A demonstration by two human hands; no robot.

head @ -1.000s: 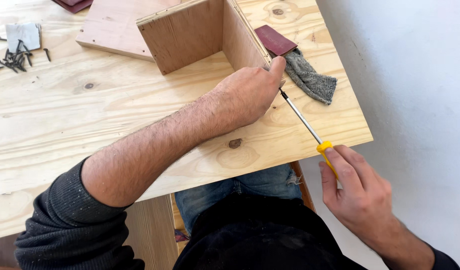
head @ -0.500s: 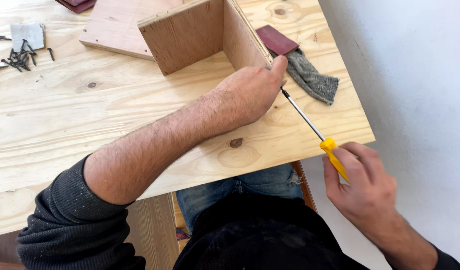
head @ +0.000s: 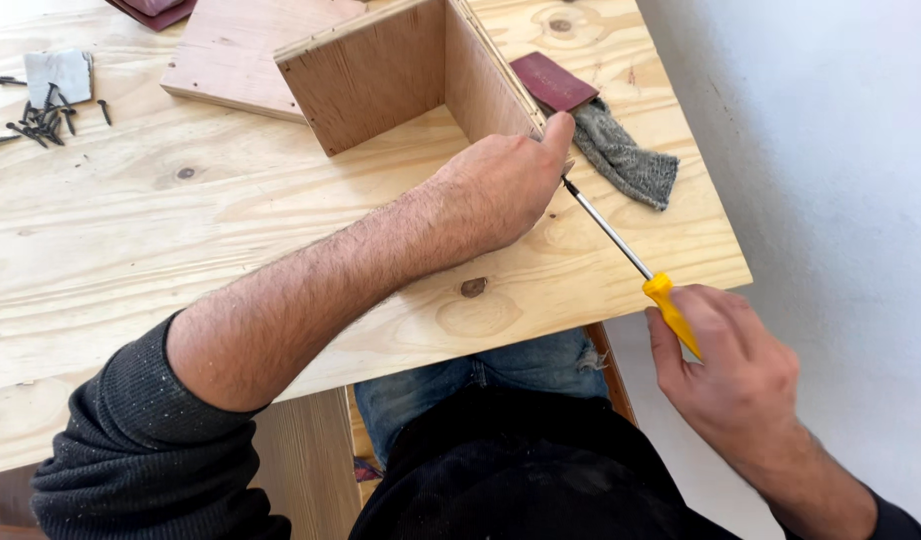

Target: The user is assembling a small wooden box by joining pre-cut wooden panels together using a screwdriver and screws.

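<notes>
A: Biggest thing first: your pale plywood tabletop [head: 180,250] fills the left and middle of the view, knots and all, with a grey wall off to your right.

B: And on it, at the far side, the open wooden box [head: 380,75], two brown panels meeting at a corner, with a flat board [head: 230,55] lying just behind it.

A: Your left hand [head: 500,185] lies right at that near corner, forearm stretched across the tabletop, fingers pressed together against the end of the panel. Whether the fingertips pinch anything there, I cannot tell.

B: Your right hand [head: 735,370] hangs off the tabletop's near edge, grip clamped on the yellow handle of the screwdriver [head: 635,265].

A: The screwdriver's thin steel shaft runs up and left from that handle, low across the tabletop, and its tip meets the box corner just under your left fingers.

B: Just beyond your left hand lies a grey woven rag [head: 625,160], with a dark red sanding block [head: 552,80] touching its far end.

A: Smallest last: a scatter of black screws [head: 40,120] at the far left, well apart from both hands, beside a small grey square pad [head: 58,72].
</notes>
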